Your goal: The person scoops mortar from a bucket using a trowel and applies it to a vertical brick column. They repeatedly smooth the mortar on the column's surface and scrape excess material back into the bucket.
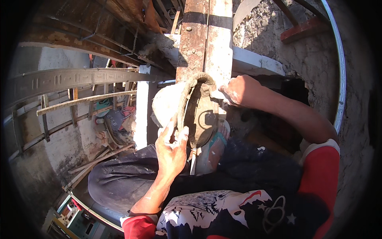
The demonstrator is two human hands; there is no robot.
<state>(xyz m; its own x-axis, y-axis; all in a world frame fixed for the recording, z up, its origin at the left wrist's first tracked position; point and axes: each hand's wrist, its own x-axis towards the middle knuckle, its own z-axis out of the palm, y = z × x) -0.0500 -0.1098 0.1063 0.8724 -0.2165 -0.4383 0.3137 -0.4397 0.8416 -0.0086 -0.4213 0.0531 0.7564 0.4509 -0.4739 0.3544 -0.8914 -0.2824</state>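
A mortar-caked bucket [167,104] lies tipped between my hands on wooden planks, its grey-crusted rim curving up toward the far side. The fingers of my left hand [172,147] are closed on the near left part of that rim. Inside the bucket there is shade and a coat of wet-looking grey mortar [202,133]. At the far right of the opening, my right hand [237,91] is closed round a small pale piece that reaches toward the rim; its kind is mostly hidden by the fingers. My sandalled foot [218,145] stands just right of the bucket.
Two long planks [194,47] run away from me past a white beam [258,61]. To the right are a rough concrete wall [260,34], a dark hole [294,95] and a metal pipe [341,71]. Leftward, a steel channel [79,81] and wooden battens [89,101] span a drop to a lower level.
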